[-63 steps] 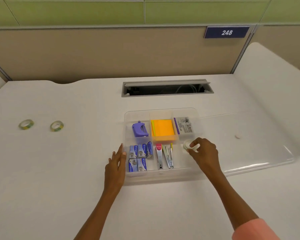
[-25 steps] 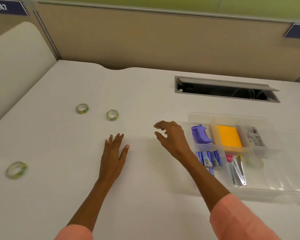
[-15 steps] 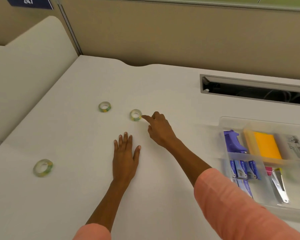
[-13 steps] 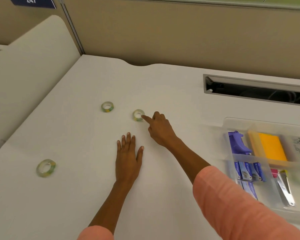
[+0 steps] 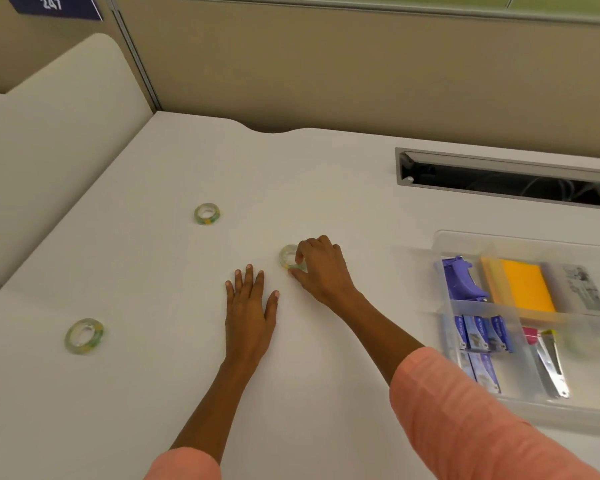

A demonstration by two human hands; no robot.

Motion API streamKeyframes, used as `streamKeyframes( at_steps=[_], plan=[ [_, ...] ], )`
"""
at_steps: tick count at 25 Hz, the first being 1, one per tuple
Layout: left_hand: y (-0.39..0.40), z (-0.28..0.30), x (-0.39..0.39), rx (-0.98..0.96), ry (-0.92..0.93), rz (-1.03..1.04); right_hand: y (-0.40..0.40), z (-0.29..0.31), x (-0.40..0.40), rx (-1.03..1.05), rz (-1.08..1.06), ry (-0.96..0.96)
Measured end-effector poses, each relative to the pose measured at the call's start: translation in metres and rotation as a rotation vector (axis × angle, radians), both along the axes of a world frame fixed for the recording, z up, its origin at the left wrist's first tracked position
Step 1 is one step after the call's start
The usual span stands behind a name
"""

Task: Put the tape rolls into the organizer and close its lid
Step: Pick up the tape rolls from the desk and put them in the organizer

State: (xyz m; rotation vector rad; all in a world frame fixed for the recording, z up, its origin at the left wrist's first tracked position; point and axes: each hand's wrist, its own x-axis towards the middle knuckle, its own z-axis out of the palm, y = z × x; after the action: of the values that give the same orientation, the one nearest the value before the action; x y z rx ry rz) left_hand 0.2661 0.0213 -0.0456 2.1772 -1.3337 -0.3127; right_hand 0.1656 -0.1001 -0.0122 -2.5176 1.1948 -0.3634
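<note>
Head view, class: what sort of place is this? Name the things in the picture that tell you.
Most likely an open-plan office desk. A partition runs behind the white desk, a numbered sign reading 247 marks the spot, and a cable slot is cut into the desktop. The organizer holds stationery.

Left hand [image 5: 250,306]: I have it flat, palm down, fingers spread and pointing away.
Right hand [image 5: 321,270]: just ahead and right of the left, arm crossing inward, fingers curled, thumb and forefinger pinching a tape roll [image 5: 287,255].
</note>
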Motion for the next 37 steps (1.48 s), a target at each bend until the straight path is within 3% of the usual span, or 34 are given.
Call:
streamKeyframes(
  at_steps=[8, 14, 19, 23, 31, 37],
  plan=[
    [-0.003, 0.028, -0.057, -0.082, 0.089, -0.035, 0.018, 0.021, -0.076, 0.190, -0.173, -0.342],
    [-0.018, 0.051, -0.152, -0.149, 0.255, -0.138, 0.030, 0.051, -0.216, 0.106, -0.417, -0.530],
    [-0.030, 0.052, -0.222, -0.129, 0.329, -0.267, 0.037, 0.064, -0.337, 0.022, -0.640, -0.413],
    [-0.035, 0.048, -0.252, -0.091, 0.352, -0.275, 0.041, 0.062, -0.400, -0.025, -0.702, -0.297],
    [-0.034, 0.043, -0.258, -0.103, 0.267, -0.201, 0.038, 0.049, -0.431, 0.292, -0.643, -0.018],
    [-0.034, 0.043, -0.259, -0.068, 0.234, -0.185, 0.029, 0.052, -0.429, 0.469, -0.610, 0.079]
  ],
)
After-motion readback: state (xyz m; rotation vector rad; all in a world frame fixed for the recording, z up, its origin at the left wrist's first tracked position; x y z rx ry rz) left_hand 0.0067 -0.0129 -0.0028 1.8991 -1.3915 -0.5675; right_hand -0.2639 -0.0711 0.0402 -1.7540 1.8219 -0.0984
